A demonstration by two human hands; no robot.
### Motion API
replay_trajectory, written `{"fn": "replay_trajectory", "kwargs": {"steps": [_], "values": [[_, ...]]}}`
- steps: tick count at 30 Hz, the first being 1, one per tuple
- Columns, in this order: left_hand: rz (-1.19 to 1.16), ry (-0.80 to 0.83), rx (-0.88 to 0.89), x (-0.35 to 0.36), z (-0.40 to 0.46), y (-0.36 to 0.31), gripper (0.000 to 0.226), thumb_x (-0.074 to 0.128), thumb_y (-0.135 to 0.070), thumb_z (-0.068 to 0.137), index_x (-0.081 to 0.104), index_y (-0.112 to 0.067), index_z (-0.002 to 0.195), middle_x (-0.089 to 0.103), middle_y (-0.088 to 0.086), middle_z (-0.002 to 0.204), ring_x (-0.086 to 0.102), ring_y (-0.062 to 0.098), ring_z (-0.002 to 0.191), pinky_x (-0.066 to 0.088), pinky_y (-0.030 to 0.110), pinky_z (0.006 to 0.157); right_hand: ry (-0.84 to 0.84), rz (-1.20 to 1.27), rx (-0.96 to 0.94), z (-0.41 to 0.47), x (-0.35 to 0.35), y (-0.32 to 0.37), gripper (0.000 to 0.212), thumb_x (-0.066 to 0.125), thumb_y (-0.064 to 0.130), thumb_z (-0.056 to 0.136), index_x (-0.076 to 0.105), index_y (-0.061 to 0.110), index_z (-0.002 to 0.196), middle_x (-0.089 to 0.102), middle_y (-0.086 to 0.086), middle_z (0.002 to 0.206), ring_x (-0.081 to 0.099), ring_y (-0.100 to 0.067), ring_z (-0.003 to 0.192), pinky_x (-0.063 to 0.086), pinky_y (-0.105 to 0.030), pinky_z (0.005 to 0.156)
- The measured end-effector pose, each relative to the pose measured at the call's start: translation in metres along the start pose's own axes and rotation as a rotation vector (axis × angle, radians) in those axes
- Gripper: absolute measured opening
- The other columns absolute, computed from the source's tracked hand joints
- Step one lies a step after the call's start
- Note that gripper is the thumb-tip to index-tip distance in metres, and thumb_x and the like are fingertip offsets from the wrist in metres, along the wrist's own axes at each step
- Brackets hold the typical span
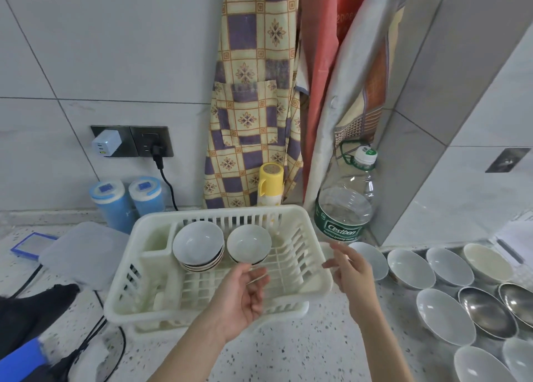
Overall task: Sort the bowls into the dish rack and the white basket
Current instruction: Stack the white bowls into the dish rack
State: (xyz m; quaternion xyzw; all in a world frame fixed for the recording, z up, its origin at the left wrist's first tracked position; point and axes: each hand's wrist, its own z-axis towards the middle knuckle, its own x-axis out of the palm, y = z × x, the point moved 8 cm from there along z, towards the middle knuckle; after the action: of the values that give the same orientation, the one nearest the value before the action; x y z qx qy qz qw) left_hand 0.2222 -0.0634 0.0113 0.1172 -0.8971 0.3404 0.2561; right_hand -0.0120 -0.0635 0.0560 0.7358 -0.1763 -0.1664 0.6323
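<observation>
Both hands hover empty over the near side of the dish rack [288, 269]. The left hand [242, 298] is palm-up with fingers loosely curled and holding nothing; just beyond its fingertips [259, 276] sit a single white bowl [248, 244] and, beside that, a stack of white bowls [198, 244], both tilted in the rack. The right hand [350, 272] has its fingers spread and relaxed, also holding nothing. Just past its fingers, on the counter, a row of white bowls [411, 264] begins, the nearest partly hidden behind the hand; farther out lie two steel bowls [486, 312]. No separate white basket can be made out.

The white bowls look like glazed ceramic: rigid, probably moderately heavy, likely slick, and liable to chip if knocked against each other. A sound hold would be a pinch across the rim, thumb inside and fingers under the outer wall. The steel bowls should be lighter and tougher, though likely slippery too.
</observation>
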Motion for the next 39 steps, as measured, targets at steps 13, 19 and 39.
{"fn": "replay_trajectory", "kwargs": {"steps": [13,19,39], "values": [[0.431,-0.031,-0.156,0.132,0.058,0.127,0.026,0.065,-0.030,0.092,0.061,-0.015,0.114,0.072,0.002,0.089,0.051,0.011,0.053,0.031,0.020,0.045,-0.103,0.055,0.450,0.037,-0.137,-0.096,0.014,0.060,0.018,0.093,0.066,0.007,0.100,0.075,-0.011,0.085,0.033,-0.009,0.038,0.023,-0.016,0.033],[0.166,-0.288,-0.092,0.138,0.117,0.136,0.017,0.053,-0.039,0.100,0.052,-0.022,0.102,0.071,0.008,0.102,0.054,0.014,0.061,0.031,0.023,0.046,-0.004,0.083,0.592,0.063,-0.143,-0.129,0.019,0.054,0.019,0.097,0.058,0.007,0.112,0.074,-0.011,0.099,0.036,-0.012,0.043,0.024,-0.017,0.033],[-0.080,-0.570,0.119,0.101,0.165,0.129,0.029,0.043,-0.008,0.100,0.055,-0.012,0.125,0.070,0.015,0.095,0.041,0.008,0.055,0.035,0.017,0.043,-0.076,-0.012,0.604,0.103,-0.138,-0.147,0.018,0.051,0.013,0.090,0.066,0.003,0.093,0.075,-0.010,0.079,0.037,-0.015,0.054,0.032,-0.026,0.045]]}}
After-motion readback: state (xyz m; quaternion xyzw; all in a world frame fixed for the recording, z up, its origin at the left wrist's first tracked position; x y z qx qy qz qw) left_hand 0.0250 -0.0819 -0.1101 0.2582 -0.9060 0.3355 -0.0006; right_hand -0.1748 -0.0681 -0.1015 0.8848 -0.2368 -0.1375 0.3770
